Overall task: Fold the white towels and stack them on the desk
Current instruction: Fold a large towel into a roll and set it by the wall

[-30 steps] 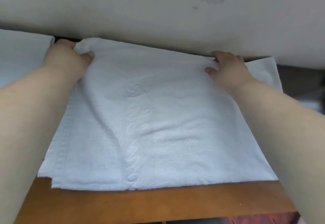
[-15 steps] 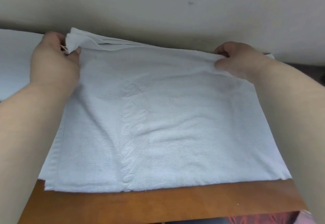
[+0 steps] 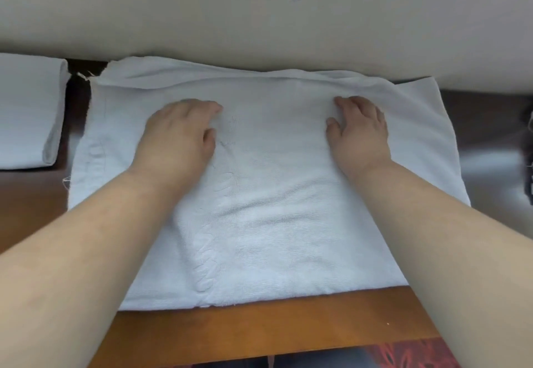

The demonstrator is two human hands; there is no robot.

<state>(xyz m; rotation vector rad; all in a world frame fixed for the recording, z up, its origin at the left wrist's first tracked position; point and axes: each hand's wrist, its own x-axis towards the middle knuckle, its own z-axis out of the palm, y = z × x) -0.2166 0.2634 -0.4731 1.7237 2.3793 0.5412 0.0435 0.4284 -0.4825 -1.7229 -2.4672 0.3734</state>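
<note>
Head view: a white terry towel [image 3: 274,209], partly folded, lies on the wooden desk [image 3: 274,324] against the wall. The left hand [image 3: 178,136] and right hand [image 3: 359,131] press it flat, fingers relaxed, gripping nothing. A folded towel [image 3: 27,110] sits left. The cloth looks soft, light and floppy; its far corners seem best to pinch.

My left hand [image 3: 178,134] and my right hand [image 3: 359,131] are bare: no gloves, no rings that I can see, no watch or band at either wrist. My forearms are bare too, with no sleeve showing anywhere up to the picture's near edge. My fingers [image 3: 346,102] are short and rounded, and the backs of my hands look broad and full. My nails are too blurred for me to make out.
</note>
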